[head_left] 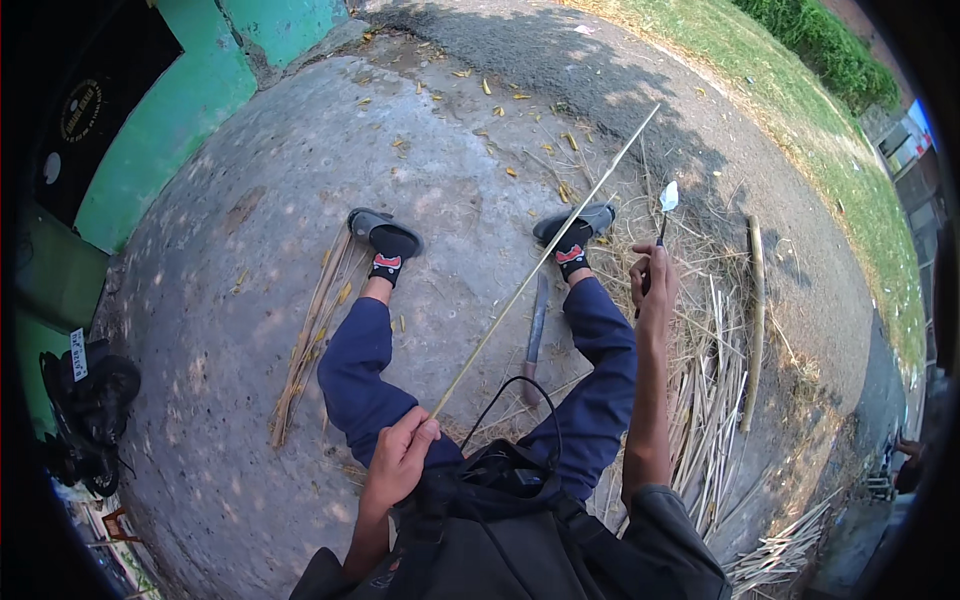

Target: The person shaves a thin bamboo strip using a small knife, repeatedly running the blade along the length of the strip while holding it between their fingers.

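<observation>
My left hand [400, 455] is closed around the lower end of a long, thin bamboo strip [522, 285]. The strip slants away up to the right, passing over my right shoe [590, 217]. In my right hand [653, 283], raised beyond my right knee, is a knife [669, 197] with a dark handle and a bright blade pointing away from me. The blade is apart from the strip, and glare hides its exact shape. A machete [537, 325] with a brown handle lies on the ground between my legs, by the right one.
Cut bamboo strips [708, 420] and shavings lie right of my leg, beside a thick pole [756, 320]. More strips [312, 350] lie by my left shoe [388, 236]; another pile [785, 550] is at lower right. A motorcycle [95, 405] stands left, near a green wall [165, 145].
</observation>
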### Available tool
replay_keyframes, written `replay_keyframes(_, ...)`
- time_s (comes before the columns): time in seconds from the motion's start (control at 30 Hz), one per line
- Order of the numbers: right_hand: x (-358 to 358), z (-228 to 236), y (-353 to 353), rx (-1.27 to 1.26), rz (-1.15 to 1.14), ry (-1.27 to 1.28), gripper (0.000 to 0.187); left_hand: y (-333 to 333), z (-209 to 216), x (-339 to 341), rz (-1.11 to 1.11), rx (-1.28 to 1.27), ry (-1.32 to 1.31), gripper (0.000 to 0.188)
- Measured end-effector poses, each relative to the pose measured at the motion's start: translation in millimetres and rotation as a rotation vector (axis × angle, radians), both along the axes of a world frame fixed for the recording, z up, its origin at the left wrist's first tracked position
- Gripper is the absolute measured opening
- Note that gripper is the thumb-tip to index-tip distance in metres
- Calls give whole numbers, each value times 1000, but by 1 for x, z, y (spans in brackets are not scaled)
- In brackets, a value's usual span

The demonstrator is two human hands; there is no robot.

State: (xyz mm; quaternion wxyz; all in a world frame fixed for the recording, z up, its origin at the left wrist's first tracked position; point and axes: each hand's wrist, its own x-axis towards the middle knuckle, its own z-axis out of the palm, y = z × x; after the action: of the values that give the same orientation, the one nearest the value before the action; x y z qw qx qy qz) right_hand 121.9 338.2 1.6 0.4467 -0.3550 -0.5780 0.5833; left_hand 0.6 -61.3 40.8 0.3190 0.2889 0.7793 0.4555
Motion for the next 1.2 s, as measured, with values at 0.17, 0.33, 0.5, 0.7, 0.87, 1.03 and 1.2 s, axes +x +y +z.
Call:
replay_keyframes(0.17, -3, -3, -53, -121, 340, 33, 40, 10, -14, -19, -129, -2, -251, 31)
replay_keyframes(0.33, -13, 0, -74, -154, 356, 70, 31, 8, -21, -23, -210, 1, -500, 32)
replay_keyframes(0.5, -15, 23, -82, -159, 369, 142, 24, 13, -4, -22, -272, 31, -300, 26)
replay_keyframes(0.7, -9, 40, -91, -71, 383, 106, 21, 69, 41, -21, -247, 151, 288, 41)
replay_keyframes(0.87, -8, 44, -100, -64, 422, 172, 21, 105, 50, -8, -207, 222, 276, 29)
replay_keyframes(1.03, 3, 51, -98, 113, 371, 62, 40, 115, 38, -8, -129, 224, 40, 18)
replay_keyframes(1.2, 24, 33, -97, 257, 420, -120, 45, 117, 29, -9, -100, 220, -28, 17)
